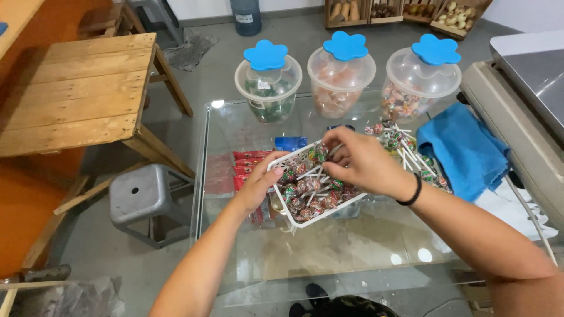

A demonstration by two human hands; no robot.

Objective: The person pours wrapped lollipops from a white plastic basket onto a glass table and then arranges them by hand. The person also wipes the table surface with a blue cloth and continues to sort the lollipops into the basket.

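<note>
at frame centre a white basket (294, 218) of lollipops (305, 191) is being gripped at its left rim by the left hand (258, 182), while the right hand (361, 161), directly above, is pinching sticks pointing upper right.

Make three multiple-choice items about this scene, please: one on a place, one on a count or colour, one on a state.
1. Where does the blue cloth lie?
A. right of the white basket
B. on the wooden table
C. on the metal stool

2. How many clear jars with blue flower lids stand at the far edge of the glass table?
A. two
B. three
C. five

3. What does the left hand do?
A. hangs free
B. grips the basket's rim
C. lifts a jar

Key: 1 A, the cloth lies beside the loose lollipops. 2 B, three lids show. 3 B, it grips the rim while the right hand reaches among the lollipops inside.
</note>
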